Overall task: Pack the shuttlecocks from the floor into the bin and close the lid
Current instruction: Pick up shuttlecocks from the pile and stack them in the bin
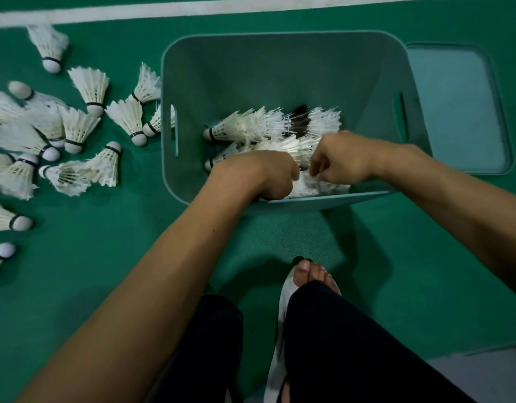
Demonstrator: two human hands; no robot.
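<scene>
A teal plastic bin [251,68] stands open on the green floor. Inside it lie rows of white shuttlecocks [251,126] stacked nose to tail, one with dark feathers [300,117]. Both my hands reach over the near rim into the bin. My left hand [265,175] has its fingers curled on a row of shuttlecocks near the front wall. My right hand [338,161] pinches the feathers of the same row. Several loose white shuttlecocks [85,126] lie scattered on the floor left of the bin. The teal lid [460,106] lies flat on the floor to the bin's right.
A white court line [251,7] runs across the floor behind the bin. My bare foot in a sandal [309,274] and my dark-clad knees are just in front of the bin. Green floor shows on the right, beyond the lid.
</scene>
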